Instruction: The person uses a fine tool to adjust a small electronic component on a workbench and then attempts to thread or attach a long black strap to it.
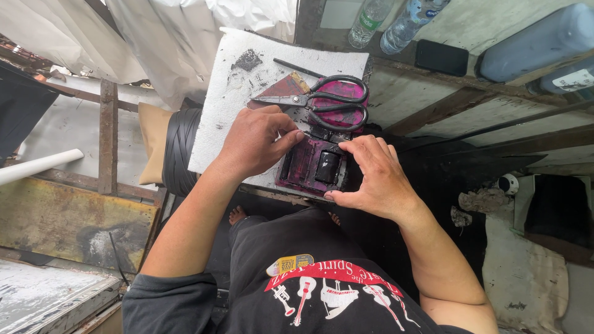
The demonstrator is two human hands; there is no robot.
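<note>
Black-handled scissors (322, 101) lie on a white foam board (247, 93). Far right, two clear plastic bottles (390, 21) stand beside a black phone (441, 57). A white pipe (37, 166) lies far left.

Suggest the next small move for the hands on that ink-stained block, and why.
Probably keep the right hand bracing the magenta-stained block while the left hand works its pinched fingertips along the top edge: the pinch sits there, and the scissors lie unused just beyond.
</note>
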